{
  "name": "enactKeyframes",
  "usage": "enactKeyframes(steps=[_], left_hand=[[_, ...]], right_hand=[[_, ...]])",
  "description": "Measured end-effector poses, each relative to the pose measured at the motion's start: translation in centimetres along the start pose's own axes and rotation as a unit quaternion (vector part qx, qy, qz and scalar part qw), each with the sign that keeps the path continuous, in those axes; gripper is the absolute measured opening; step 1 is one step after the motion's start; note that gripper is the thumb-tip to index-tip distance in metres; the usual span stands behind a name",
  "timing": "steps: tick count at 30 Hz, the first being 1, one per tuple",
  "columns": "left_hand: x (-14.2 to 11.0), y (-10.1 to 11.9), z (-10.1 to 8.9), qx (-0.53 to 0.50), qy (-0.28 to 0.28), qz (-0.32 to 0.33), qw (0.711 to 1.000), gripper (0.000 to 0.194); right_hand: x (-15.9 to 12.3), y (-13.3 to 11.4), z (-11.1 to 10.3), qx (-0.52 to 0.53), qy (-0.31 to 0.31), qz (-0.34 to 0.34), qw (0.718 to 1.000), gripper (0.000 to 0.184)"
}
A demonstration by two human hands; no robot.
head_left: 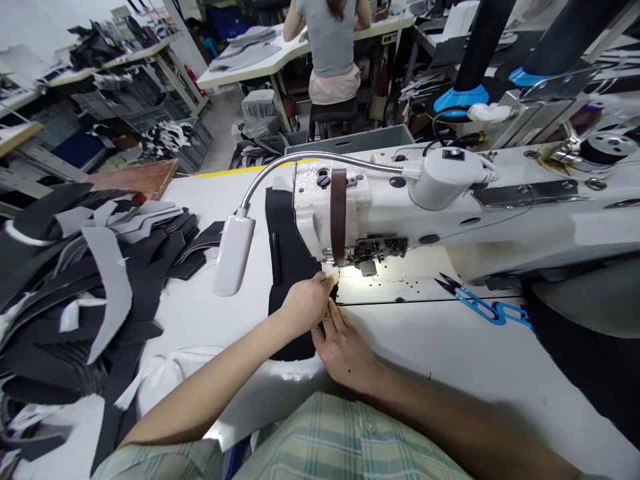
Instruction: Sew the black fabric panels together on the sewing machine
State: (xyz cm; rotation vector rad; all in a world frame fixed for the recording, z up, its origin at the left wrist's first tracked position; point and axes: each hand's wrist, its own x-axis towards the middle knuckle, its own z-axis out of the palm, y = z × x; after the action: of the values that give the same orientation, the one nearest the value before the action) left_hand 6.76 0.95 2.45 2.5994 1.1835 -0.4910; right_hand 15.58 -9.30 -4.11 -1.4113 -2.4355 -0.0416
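Observation:
A black fabric piece [283, 260] lies on the white table under the head of a white sewing machine [350, 207]. My left hand [305, 301] rests on top of the fabric, its fingers closed and pinching the cloth edge right beside the needle area. My right hand [343, 347] sits just below it, fingers pressed on the fabric's near right edge. The presser foot [367, 267] is lit from above, just to the right of my fingertips.
A heap of black and grey cut pieces [85, 280] covers the table's left side. A gooseneck lamp [235, 250] hangs left of the machine. Blue thread snips [477, 303] lie to the right. Another person sits at a far table [333, 47], back turned.

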Motion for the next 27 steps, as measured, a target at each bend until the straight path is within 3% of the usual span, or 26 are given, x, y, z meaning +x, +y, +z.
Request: enactKeyframes(steps=[6,13,23,27], left_hand=[[-0.1,0.6,-1.0,0.056,-0.04,0.008,0.998,0.046],[-0.6,0.4,-0.6,0.046,-0.029,0.012,0.998,0.046],[0.2,-0.5,0.9,0.021,0.056,0.013,0.998,0.028],[0.8,-0.9,1.0,0.024,0.085,0.043,0.995,0.022]], right_hand=[[-0.2,0.0,-0.1,-0.023,0.006,0.001,1.0,0.044],[-0.5,0.5,0.0,-0.045,0.003,0.014,0.999,0.04],[-0.8,0.2,0.4,0.023,0.015,-0.003,1.0,0.045],[-0.1,0.5,-0.1,0.053,-0.024,0.01,0.998,0.054]])
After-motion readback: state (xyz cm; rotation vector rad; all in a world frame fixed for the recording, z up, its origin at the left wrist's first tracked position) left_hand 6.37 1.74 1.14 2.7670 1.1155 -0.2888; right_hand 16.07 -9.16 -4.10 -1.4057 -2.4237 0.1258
